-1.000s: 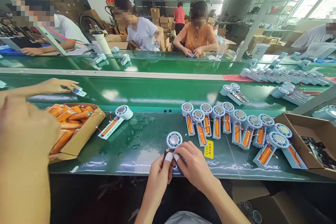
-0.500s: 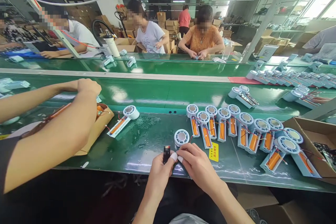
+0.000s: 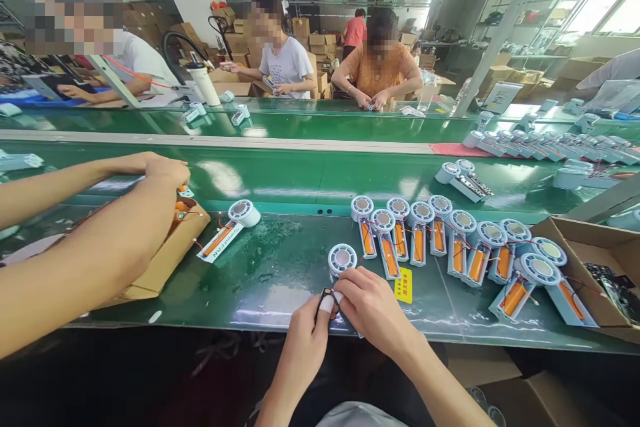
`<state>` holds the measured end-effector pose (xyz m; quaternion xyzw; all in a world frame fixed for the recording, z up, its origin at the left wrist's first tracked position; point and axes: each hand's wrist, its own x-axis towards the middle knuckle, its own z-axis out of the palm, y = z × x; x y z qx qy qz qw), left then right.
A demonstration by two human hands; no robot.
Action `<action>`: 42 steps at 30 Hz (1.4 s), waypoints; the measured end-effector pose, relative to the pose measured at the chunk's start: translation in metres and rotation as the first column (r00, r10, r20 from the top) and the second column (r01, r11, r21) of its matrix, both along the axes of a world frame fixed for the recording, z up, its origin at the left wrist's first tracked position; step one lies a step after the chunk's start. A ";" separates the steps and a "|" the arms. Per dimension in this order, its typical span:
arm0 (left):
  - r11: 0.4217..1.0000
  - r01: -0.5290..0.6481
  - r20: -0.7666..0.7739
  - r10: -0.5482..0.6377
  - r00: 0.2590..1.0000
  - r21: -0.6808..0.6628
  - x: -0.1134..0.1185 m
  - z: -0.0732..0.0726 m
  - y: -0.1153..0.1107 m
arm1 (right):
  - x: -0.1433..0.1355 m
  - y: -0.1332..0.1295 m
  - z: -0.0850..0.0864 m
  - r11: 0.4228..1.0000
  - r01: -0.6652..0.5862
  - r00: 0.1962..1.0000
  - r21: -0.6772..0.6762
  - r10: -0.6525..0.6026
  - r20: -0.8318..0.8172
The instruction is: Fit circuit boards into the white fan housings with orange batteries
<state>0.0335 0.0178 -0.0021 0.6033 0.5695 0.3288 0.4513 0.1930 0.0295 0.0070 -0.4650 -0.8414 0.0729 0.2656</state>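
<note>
My left hand (image 3: pixel 306 332) pinches a small black circuit board (image 3: pixel 326 295) between its thumb, which has a white covering, and its fingers. The board is turned nearly edge-on. My right hand (image 3: pixel 373 303) is closed, with its fingertips against the board; whatever is between them is hidden. Just beyond my fingers stands a pale blue handheld fan (image 3: pixel 343 258) with a round silver centre. My hands cover most of its handle. To the right lie several similar open fans (image 3: pixel 421 213) with orange batteries and thin wires in their handles.
At left, another person's arms (image 3: pixel 125 213) reach over a cardboard box (image 3: pixel 175 247) holding orange parts. One open fan (image 3: pixel 225 233) lies beside it. A yellow card (image 3: pixel 404 285) is on the green bench (image 3: pixel 280 273). An open box (image 3: pixel 575 233) with black boards is at right. Several people work across the line.
The circuit board has tilted from upright to nearly edge-on, and my right fingertips have come against it. The neighbour's hands have shifted slightly over the box. The view has turned a little.
</note>
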 end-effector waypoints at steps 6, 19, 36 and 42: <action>0.999 0.042 -0.109 -0.039 0.993 0.023 0.000 -0.006 0.003 | -0.001 0.001 0.007 0.999 -0.004 0.985 0.042 -0.004 0.174; 0.964 0.232 -0.264 -0.192 0.945 0.132 -0.019 -0.007 0.011 | 0.010 0.007 0.010 0.996 -0.031 0.999 -0.088 0.034 0.035; 0.953 0.262 -0.236 -0.222 0.946 0.153 -0.015 0.004 0.010 | 0.029 0.001 0.006 0.954 0.159 0.813 -0.254 -0.272 -0.515; 0.965 0.127 -0.204 -0.080 0.976 0.231 -0.010 0.001 0.004 | 0.033 -0.012 0.009 0.858 0.312 0.771 -0.408 -0.480 -0.419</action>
